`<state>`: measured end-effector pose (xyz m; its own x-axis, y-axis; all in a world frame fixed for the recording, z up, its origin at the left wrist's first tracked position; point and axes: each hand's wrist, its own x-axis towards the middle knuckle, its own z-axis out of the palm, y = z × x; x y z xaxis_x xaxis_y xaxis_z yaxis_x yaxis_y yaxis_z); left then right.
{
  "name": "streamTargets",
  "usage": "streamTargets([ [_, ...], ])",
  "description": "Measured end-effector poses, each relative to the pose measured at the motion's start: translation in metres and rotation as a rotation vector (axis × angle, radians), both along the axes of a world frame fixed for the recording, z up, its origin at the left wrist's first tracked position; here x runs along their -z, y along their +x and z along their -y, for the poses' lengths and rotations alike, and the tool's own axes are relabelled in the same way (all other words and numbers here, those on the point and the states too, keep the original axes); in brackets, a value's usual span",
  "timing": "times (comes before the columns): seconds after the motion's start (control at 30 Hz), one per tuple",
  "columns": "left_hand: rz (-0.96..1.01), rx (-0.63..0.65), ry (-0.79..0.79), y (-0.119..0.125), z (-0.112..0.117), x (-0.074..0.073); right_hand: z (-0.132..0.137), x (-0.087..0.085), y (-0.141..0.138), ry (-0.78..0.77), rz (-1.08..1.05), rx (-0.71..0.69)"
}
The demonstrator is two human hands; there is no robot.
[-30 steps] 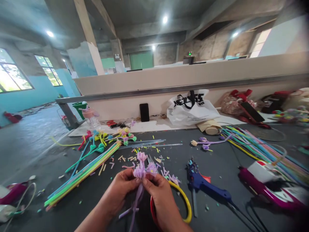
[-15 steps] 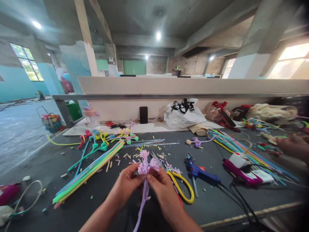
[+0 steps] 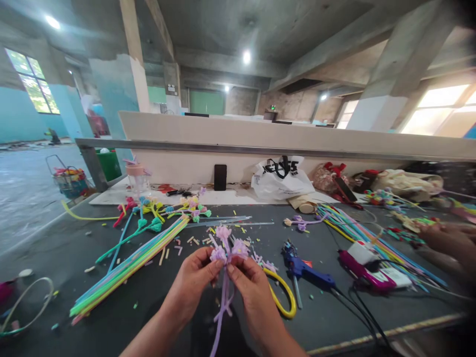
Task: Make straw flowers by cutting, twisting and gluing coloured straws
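Note:
Both hands meet low in the middle of the view over a dark table [image 3: 334, 322]. My left hand [image 3: 193, 280] and my right hand [image 3: 250, 290] pinch the stems of a small bunch of lilac pipe-cleaner flowers [image 3: 226, 245], just under the blooms. Its purple stems [image 3: 222, 312] hang down between my wrists. Fingers of both hands are closed around the stems.
A bundle of coloured pipe cleaners [image 3: 130, 265] lies left, finished flowers [image 3: 167, 210] behind it. Yellow-handled scissors [image 3: 284, 297], a blue glue gun [image 3: 303, 267] and a magenta glue gun [image 3: 366, 275] lie right. Another person's hand [image 3: 449, 240] is at the right edge. A white bag [image 3: 282, 178] stands at the back.
The view has swung right and a little up. Another person's hand has come into sight at the right. My hands stay pinched on the lilac flowers, shifted slightly on the stems.

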<state>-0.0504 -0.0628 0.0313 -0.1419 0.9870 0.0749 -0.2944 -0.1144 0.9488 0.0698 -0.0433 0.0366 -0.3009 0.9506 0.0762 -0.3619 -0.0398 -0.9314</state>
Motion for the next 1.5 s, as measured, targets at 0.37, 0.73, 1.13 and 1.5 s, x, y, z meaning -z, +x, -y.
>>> streamTargets([
  [0.37, 0.111, -0.020, 0.005, -0.003, 0.001, 0.014, -0.004, 0.012, -0.015, -0.114, -0.111, -0.079],
  [0.73, 0.163, -0.011, -0.015, 0.000, 0.004, 0.013, -0.010, 0.014, -0.009, -0.107, 0.016, -0.088],
  [1.13, 0.341, -0.056, -0.022, -0.005, 0.005, 0.009, -0.010, 0.017, -0.007, -0.134, 0.018, -0.089],
  [1.5, 0.316, -0.044, -0.009, -0.003, 0.006, 0.014, -0.013, 0.011, -0.010, -0.054, 0.003, -0.115],
])
